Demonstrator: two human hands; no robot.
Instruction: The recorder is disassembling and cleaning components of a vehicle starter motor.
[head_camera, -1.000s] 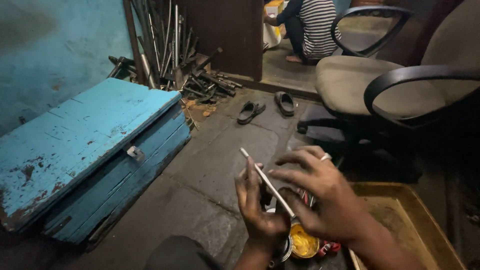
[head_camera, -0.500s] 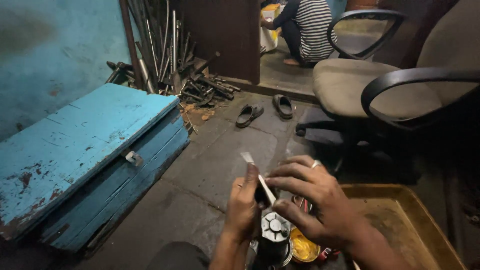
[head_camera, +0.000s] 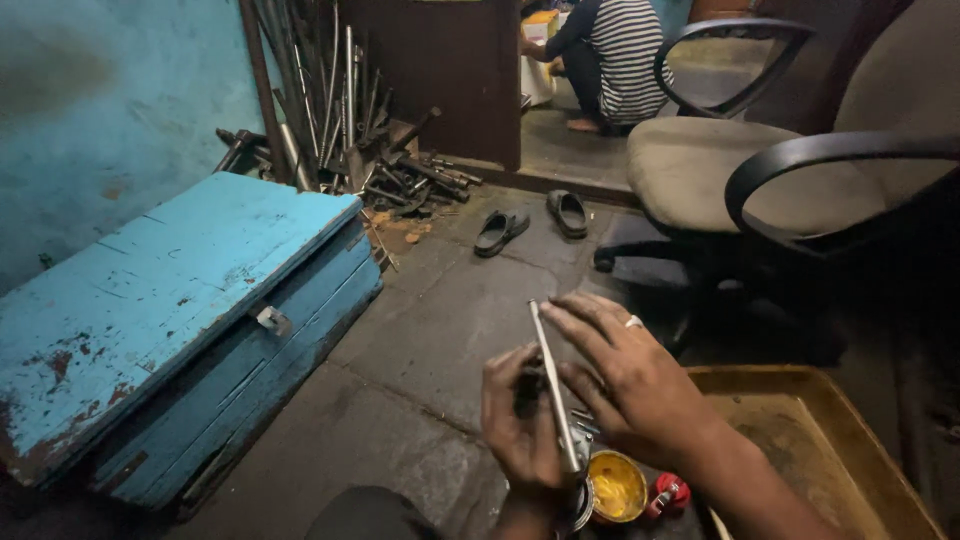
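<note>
Left hand (head_camera: 522, 425) wraps a small dark part (head_camera: 530, 388); right hand (head_camera: 625, 385) pinches the thin metal rod (head_camera: 553, 385). Advice: keep rod straight, pressure light, above the yellow tin (head_camera: 615, 487).

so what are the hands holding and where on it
Left hand grips a small dark part, unclear what. Right hand pinches a thin metal rod around its middle.

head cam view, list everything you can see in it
thin metal rod: one, silver, between both hands
tin: one, yellow inside, below the hands
wooden box: one, blue, left floor
sandals: two, dark, centre floor
metal rods and tools: many, grey, back corner
office chair: one, beige seat, right
tray: one, brown, lower right
seated person: one, striped shirt, doorway
left hand: grips the rod
right hand: ring on a finger, fingers against the rod
</note>
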